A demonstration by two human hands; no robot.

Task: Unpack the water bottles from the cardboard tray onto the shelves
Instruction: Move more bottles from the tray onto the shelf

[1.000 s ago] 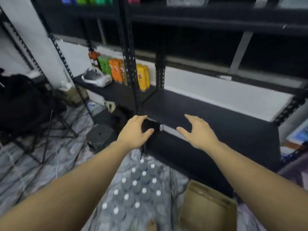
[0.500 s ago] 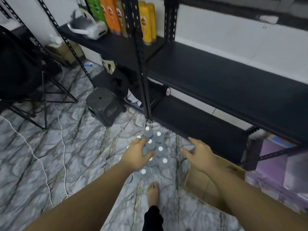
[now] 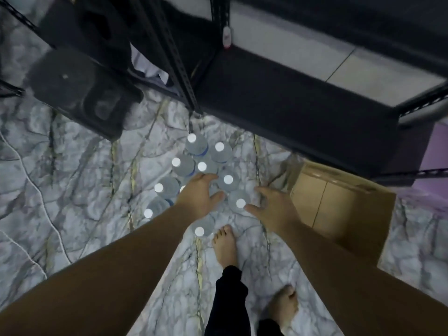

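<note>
Both hands reach down to the bottles on the floor

The water bottles [image 3: 202, 166] stand upright, caps up, clustered on the marble floor [image 3: 72, 190] just before the bottom shelf [image 3: 278, 98]. The left hand [image 3: 197, 195] hovers spread over the cluster's middle, nearer; the right hand [image 3: 272, 209], fingers wide, empty, sits beside one cap, the cardboard tray [image 3: 344, 209] lying rightward.
</note>
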